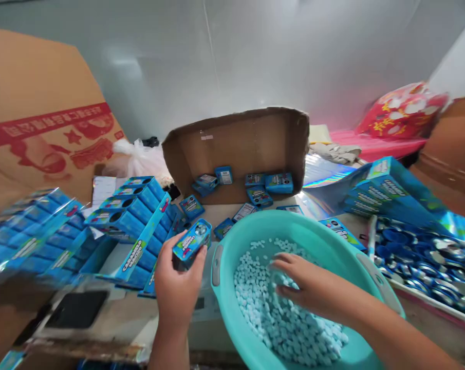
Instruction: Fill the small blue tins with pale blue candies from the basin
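Note:
My left hand (pixel 181 280) grips a small blue printed candy box (pixel 191 241) left of the basin, fingers and thumb around its sides. A round, shiny part shows at the box's far end. Inside the turquoise basin (pixel 226 308), my right hand (pixel 296 277) hovers over or touches many small pale-blue candies (pixel 294 336). Its fingers are curved, with a gap between them and the thumb. The fingertips are slightly blurred, and whether any candies sit between them is unclear.
Display cartons (pixel 135 252) packed with blue boxes stand at left. A cardboard box (pixel 232 139) on its side holds loose blue boxes. At right are a tray (pixel 421 298) of blue and silver round lids and flat blue cartons (pixel 390 187). A black flat object (pixel 77 309) lies front left.

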